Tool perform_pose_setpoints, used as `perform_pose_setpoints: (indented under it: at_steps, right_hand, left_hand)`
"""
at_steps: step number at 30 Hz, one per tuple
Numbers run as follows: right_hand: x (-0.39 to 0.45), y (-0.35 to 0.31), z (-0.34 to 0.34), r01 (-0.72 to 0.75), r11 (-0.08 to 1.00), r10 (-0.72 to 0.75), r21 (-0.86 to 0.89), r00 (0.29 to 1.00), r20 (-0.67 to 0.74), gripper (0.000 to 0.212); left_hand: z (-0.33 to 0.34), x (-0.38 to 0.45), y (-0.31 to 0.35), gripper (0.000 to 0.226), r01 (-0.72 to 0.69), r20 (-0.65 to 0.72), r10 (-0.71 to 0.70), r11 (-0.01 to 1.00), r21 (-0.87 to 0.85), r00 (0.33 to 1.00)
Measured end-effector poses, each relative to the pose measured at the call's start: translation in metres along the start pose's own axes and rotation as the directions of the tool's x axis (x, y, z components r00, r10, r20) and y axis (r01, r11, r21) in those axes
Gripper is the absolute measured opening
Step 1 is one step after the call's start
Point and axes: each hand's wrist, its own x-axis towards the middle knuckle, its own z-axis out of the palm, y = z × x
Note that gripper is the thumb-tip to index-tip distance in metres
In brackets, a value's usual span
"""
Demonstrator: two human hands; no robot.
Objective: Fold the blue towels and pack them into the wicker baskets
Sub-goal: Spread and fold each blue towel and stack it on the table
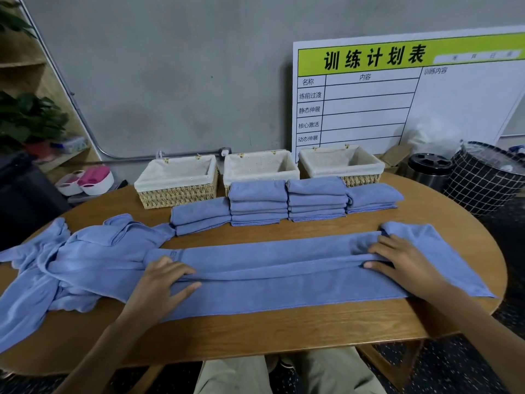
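Observation:
A long blue towel (pixel 272 268) lies stretched across the wooden table (pixel 255 334), folded lengthwise with a fold edge along its middle. My left hand (pixel 162 282) grips that fold edge, thumb on top and fingers under it. My right hand (pixel 397 257) pinches the same edge near the towel's right end. Loose unfolded blue towels (pixel 65 265) are heaped at the left. Stacks of folded blue towels (pixel 258 203) sit behind, in front of three lined wicker baskets (pixel 177 177), all without towels inside.
A white schedule board (pixel 397 95) leans on the wall behind the baskets. A black grid-pattern hamper (pixel 483 180) and a metal bin (pixel 429 169) stand at the right. Plants and shelves (pixel 28 118) are at the left.

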Motion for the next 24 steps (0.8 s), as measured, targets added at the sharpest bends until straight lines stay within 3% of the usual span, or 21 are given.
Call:
perform_pose_setpoints:
  at_steps: [4, 8, 11, 16, 20, 24]
  right_hand:
    - [-0.017, -0.002, -0.007, 0.011, 1.000, -0.010, -0.013, 1.000, 0.015, 0.042]
    - [-0.022, -0.011, -0.011, -0.025, 0.999, 0.025, 0.030, 1.000, -0.015, 0.036]
    - [-0.020, -0.014, -0.009, -0.074, 0.995, 0.075, 0.074, 0.997, -0.012, 0.033]
    - [-0.016, -0.012, -0.006, -0.149, 0.974, 0.136, 0.170, 0.987, 0.089, 0.038]
    - [-0.002, -0.005, -0.003, -0.120, 0.976, 0.105, 0.180, 0.990, 0.091, 0.050]
    - [0.009, -0.002, -0.010, -0.078, 0.988, 0.074, 0.134, 0.997, 0.037, 0.041]
  left_hand:
    - [-0.003, -0.015, 0.000, 0.024, -0.065, 0.047, 0.067, 0.997, -0.032, 0.997]
    - [-0.006, -0.018, 0.005, 0.017, -0.064, -0.044, 0.060, 0.994, -0.091, 0.997]
    - [-0.002, -0.014, 0.005, 0.021, -0.033, -0.070, 0.025, 0.992, -0.120, 0.997]
    - [0.006, -0.013, -0.003, 0.036, -0.006, 0.042, 0.010, 0.995, -0.095, 0.999]
    - [0.007, 0.001, -0.006, 0.040, 0.022, 0.039, -0.019, 0.997, -0.070, 0.999]
    - [0.004, 0.012, -0.006, 0.040, 0.001, -0.012, -0.002, 0.998, -0.066, 1.000]
